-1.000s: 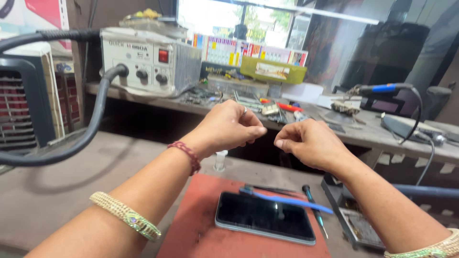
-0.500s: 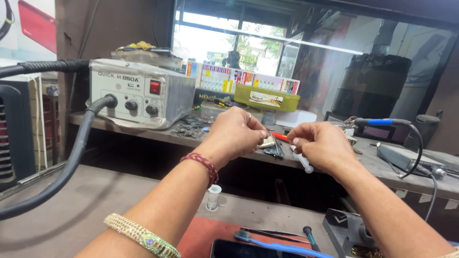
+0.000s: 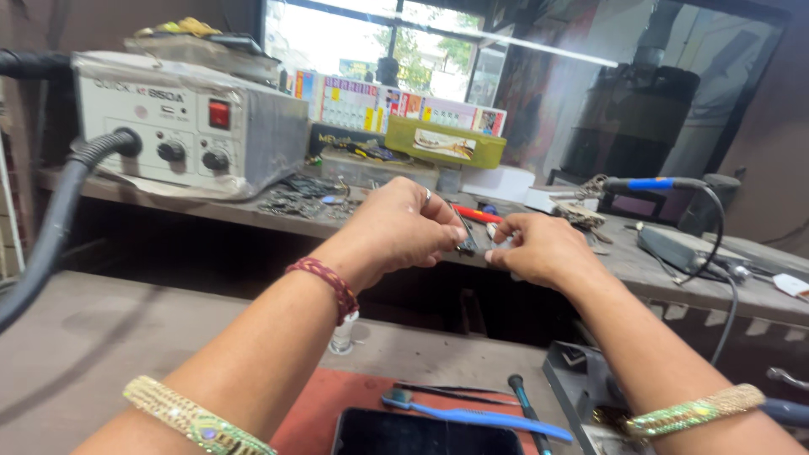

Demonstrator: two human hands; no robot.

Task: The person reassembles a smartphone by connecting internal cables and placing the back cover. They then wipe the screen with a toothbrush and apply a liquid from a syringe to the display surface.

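Cluttered workbench shelf [image 3: 253, 211]: small dark part [image 3: 466, 245] pinched by left hand [image 3: 396, 227] and right hand [image 3: 539, 250] (fingers closed); phone [image 3: 425, 434], blue toothbrush [image 3: 476, 414] at mat's near edge.

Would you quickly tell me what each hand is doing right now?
Left hand: closed, pinching a small dark part.
Right hand: closed, fingertips pinched on something small beside that part; what it is cannot be told.

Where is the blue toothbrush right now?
In the head view the blue toothbrush lies low in the middle, on the red mat, just beyond the dark phone and below both raised hands.
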